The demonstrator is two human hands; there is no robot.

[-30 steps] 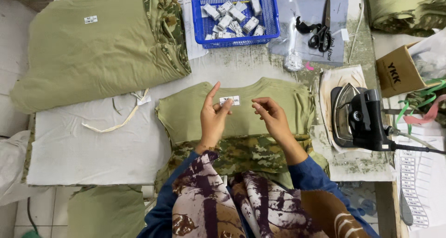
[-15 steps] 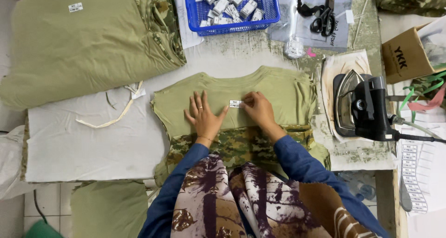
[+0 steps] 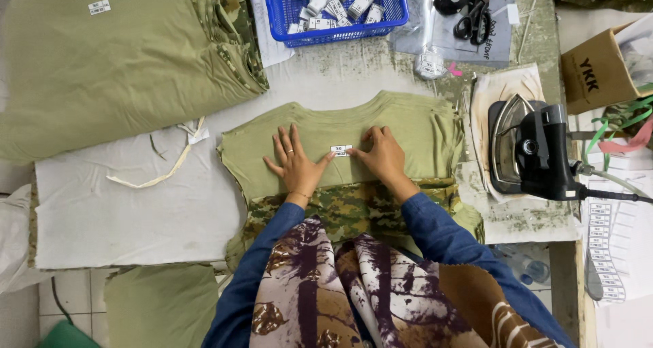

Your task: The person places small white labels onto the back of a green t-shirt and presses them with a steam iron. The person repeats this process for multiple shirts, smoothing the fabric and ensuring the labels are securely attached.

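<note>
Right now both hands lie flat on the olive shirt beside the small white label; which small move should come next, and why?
Probably the right hand should reach for the iron: the label already sits flat on the shirt, the left hand steadies it, and the iron stands just right.

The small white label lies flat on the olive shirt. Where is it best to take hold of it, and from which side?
Probably at a short end of the white label, pinched from above. It lies flat on the olive shirt, so only an edge can be lifted. The left hand and right hand already flank those ends.
</note>
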